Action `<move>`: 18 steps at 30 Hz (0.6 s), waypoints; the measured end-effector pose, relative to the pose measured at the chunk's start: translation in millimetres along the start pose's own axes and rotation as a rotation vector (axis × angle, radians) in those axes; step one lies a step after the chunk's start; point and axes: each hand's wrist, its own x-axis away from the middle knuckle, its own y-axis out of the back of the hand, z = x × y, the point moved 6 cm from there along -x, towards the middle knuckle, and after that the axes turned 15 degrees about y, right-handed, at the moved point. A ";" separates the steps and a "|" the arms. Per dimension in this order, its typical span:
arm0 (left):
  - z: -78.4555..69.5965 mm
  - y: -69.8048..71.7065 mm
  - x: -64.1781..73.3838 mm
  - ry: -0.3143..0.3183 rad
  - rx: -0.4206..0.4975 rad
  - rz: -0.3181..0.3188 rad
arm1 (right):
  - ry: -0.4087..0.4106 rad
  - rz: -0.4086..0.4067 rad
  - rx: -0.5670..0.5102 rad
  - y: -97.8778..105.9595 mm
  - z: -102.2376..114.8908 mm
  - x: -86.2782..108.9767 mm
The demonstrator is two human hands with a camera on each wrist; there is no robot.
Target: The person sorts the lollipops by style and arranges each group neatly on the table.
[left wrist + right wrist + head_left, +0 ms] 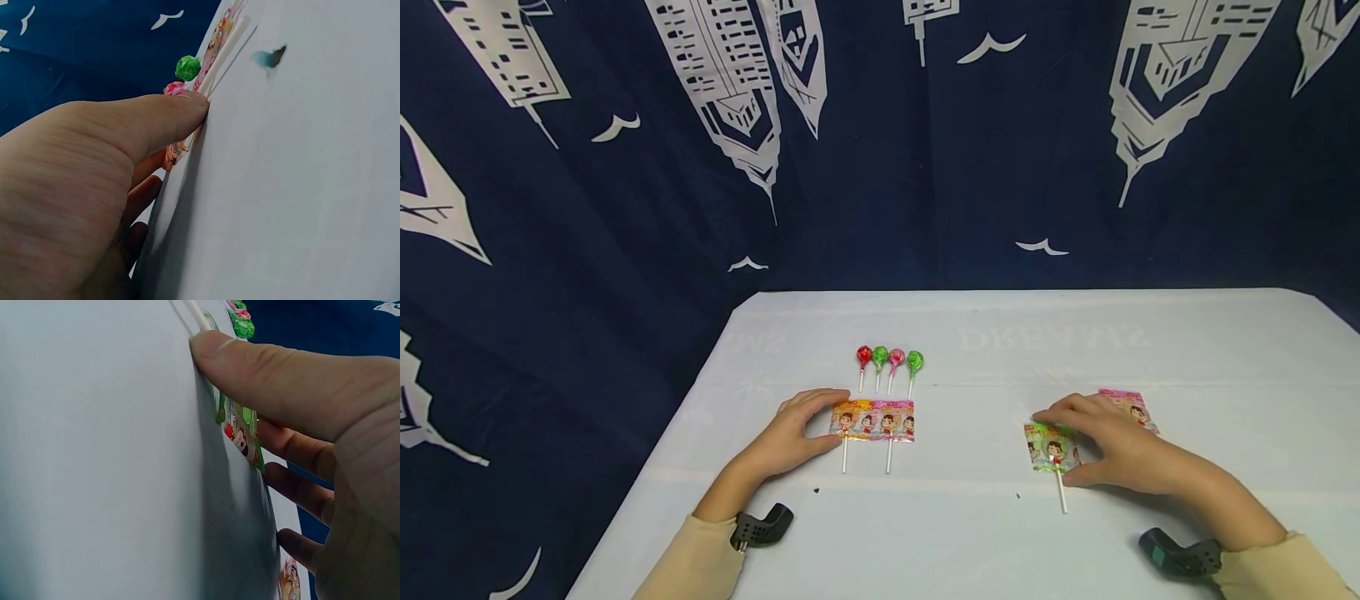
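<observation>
Thumb and fingertips of my left hand (pixel 797 429) grip the left end of an orange-wrapped lollipop (pixel 846 418) lying on the white table (pixel 955 533). Beside it, edge to edge, lies a pink-wrapped lollipop (pixel 891 419); both white sticks point toward me. Farther right, my right hand (pixel 1123 446) spans a green-wrapped lollipop (pixel 1051 446), forefinger at its top edge and thumb low by the stick. In the right wrist view the thumb presses near that stick (pixel 199 314). Another pink wrapper (pixel 1131 406) lies partly hidden behind the right hand.
Behind the flat packets stand out several ball lollipops in a row: a red one (pixel 864 355), a pink one (pixel 897 357) and green ones (pixel 915 360). Small dark specks (pixel 816 491) dot the tabletop. A dark blue patterned curtain (pixel 940 183) hangs along the far edge.
</observation>
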 end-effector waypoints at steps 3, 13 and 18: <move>0.0 -0.2 -0.2 0.002 0.001 0.001 | -0.017 0.004 -0.017 0.0 -0.3 -0.2; 1.4 -1.2 -0.9 0.012 0.001 0.000 | -0.052 0.000 -0.006 0.7 1.9 -0.6; 1.9 -1.2 -0.8 0.008 -0.001 -0.003 | -0.034 -0.016 0.005 -0.5 2.3 -1.9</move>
